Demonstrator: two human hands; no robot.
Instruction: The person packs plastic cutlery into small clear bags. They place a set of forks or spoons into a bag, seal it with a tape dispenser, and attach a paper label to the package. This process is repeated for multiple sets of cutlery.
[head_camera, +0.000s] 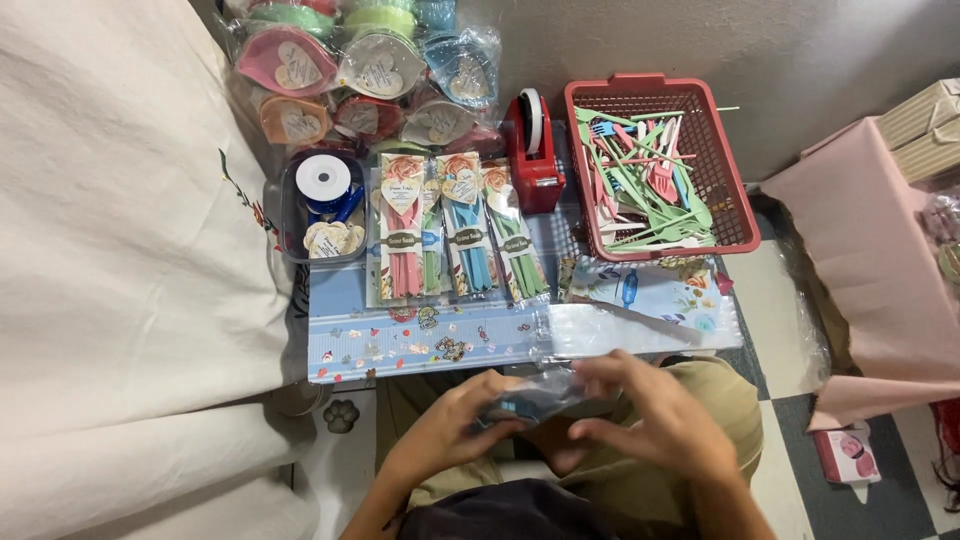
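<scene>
White cloth (110, 250) fills the left of frame, pink cloth (870, 260) the right edge, checkered floor (800, 440) lower right. Low table (420, 340) at centre, blue patterned cover, glossy. Red mesh plastic basket (655, 170) upper right, loose pastel plastic cutlery inside. Red tape dispenser (535, 150) beside it. Four flat cutlery packs (455, 225) stand in a row at centre. Bottom centre: left hand (450, 430) and right hand (655, 415) both pinch a crinkly clear plastic bag (535, 398) with something blue inside, long axis roughly left-right, over the lap.
</scene>
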